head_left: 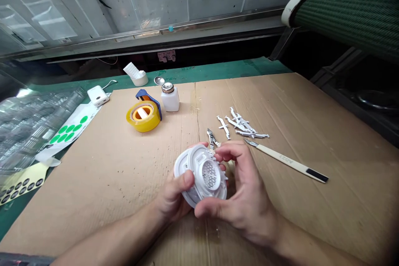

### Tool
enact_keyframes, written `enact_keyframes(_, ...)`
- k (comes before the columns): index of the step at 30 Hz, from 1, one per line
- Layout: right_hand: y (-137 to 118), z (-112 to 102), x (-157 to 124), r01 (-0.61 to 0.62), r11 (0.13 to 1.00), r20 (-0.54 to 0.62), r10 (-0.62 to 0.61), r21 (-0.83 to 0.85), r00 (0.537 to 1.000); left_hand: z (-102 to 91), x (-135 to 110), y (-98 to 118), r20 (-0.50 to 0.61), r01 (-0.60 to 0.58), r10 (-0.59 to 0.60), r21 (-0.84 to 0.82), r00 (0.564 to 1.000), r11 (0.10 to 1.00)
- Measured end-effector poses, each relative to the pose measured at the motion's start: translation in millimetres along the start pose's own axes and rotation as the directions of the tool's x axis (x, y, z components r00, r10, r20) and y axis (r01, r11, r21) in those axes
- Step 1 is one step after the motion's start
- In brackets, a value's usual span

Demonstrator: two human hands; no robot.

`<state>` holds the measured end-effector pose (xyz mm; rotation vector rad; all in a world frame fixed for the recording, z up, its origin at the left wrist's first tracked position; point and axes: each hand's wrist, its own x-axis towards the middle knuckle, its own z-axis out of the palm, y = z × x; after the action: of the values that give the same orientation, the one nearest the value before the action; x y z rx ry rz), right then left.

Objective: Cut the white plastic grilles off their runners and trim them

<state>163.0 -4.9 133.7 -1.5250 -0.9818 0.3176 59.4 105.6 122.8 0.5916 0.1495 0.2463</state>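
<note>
On the far left, a clear moulded plastic sheet lay in a loose heap, and beside it were a white paper sheet of round green stickers and a pale yellow sheet of round black stickers. A wide sheet of brown cardboard covered most of the table, and a green mat showed behind it. Going to the right on this cardboard, there was a roll of yellow adhesive tape with a blue plastic holder, and then a small white bottle with a metal pump top. In the middle, the left hand and the right hand were close together and clamped on a round white plastic part with slotted grilles, which was held in front of the person, just over the cardboard. Beyond the hands lay small metal side cutters, a group of thin white plastic pieces, and a slim craft knife with a cream handle. This two-handed hold seemed good for careful work, because the part was firmly supported and its rough, toothed edge stayed open to view.
</note>
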Motion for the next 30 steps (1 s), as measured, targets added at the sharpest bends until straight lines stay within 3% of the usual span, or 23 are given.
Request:
enact_keyframes(3,2,-9,1,0.086,0.992,-0.002,-0.086,0.093,0.996,0.1,0,4,0.089,0.022,-0.015,-0.083,0.996,0.996)
enact_keyframes(6,4,-18,4,0.1,0.979,0.018,-0.105,0.175,0.994,-0.2,1,10,0.099,0.029,-0.017,-0.126,0.995,0.992)
enact_keyframes(11,4,-25,9,0.174,0.982,0.087,-0.18,0.077,0.98,-2.1,0,20,0.118,0.024,-0.005,-0.157,0.993,0.987)
enact_keyframes(19,7,-20,1,-0.131,0.986,0.233,0.105,0.101,0.967,-1.7,-4,25,0.104,0.013,-0.003,-0.092,0.995,0.996)
enact_keyframes(25,5,-16,4,-0.415,0.895,0.343,0.343,0.165,0.875,-6.7,-5,19,0.083,0.04,-0.04,0.005,0.996,0.999)
enact_keyframes(27,3,-15,6,-0.461,0.872,0.372,0.379,0.164,0.847,-5.3,-4,18,0.107,0.061,-0.066,0.049,0.992,0.997)
enact_keyframes(30,-1,-15,8,-0.466,0.875,0.363,0.396,0.128,0.844,-1.5,-3,17,0.119,0.069,-0.081,0.097,0.99,0.993)
